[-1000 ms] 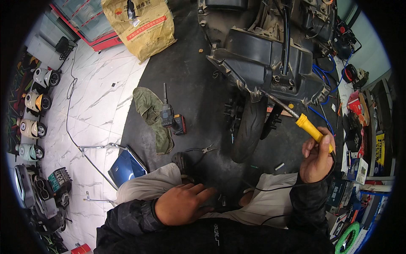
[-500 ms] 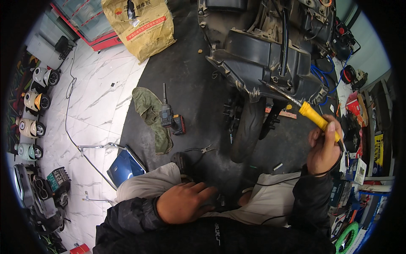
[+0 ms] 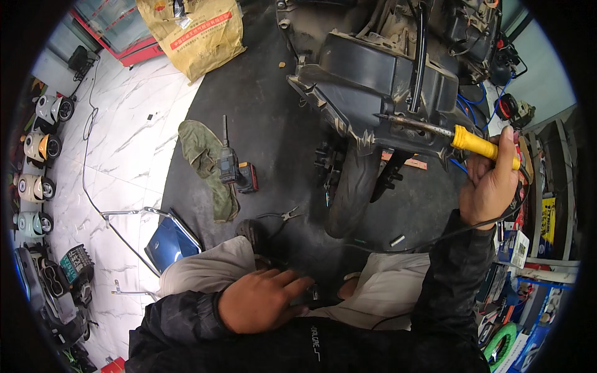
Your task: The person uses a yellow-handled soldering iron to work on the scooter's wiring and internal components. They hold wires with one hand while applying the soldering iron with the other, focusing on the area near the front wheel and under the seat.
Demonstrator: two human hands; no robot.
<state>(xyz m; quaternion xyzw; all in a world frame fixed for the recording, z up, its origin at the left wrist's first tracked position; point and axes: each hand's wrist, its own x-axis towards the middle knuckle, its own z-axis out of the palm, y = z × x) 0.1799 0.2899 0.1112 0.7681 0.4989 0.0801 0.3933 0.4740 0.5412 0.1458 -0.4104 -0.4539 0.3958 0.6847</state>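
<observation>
My right hand point(image 3: 488, 189) is closed around the yellow handle of a soldering iron point(image 3: 476, 142), whose black cord trails past my wrist. The iron's metal shaft points left, and its tip lies over the dirty black plastic body point(image 3: 373, 81) of a partly stripped scooter; whether it touches cannot be made out. Under that body stands the scooter's black tyre point(image 3: 354, 193). My left hand point(image 3: 264, 299) hangs over my lap by my left thigh, holding nothing, fingers stretched and slightly apart.
On the dark mat lie a cordless power tool point(image 3: 230, 165), a green cloth point(image 3: 202, 146), pliers point(image 3: 286, 215) and a small white cylinder point(image 3: 397, 240). A blue panel point(image 3: 171, 244) leans left of my knee. Shelves with boxes point(image 3: 547, 224) line the right; a yellow sack point(image 3: 199, 40) lies at back left.
My right hand has moved up and right with the soldering iron, which now lies more level across the plastic body. The view has shifted slightly; my left hand stays over my lap.
</observation>
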